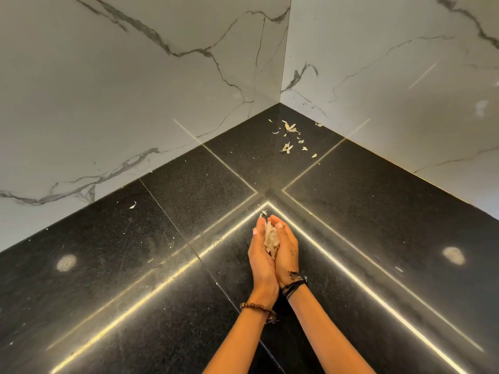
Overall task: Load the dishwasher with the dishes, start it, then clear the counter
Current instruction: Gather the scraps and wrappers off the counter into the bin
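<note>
- The black bench [378,238] runs into a corner between two marble walls [135,90].
- A scatter of pale peels [290,136] lies deep in that corner, straight ahead of both hands and well apart from them.
- The left hand [261,252] and right hand [286,248] are pressed side by side, cupped around a heap of gathered peels [270,238] over the bench.
- Both hands sit about equally far from the scatter; with both full, I judge neither is free to reach it.
</note>
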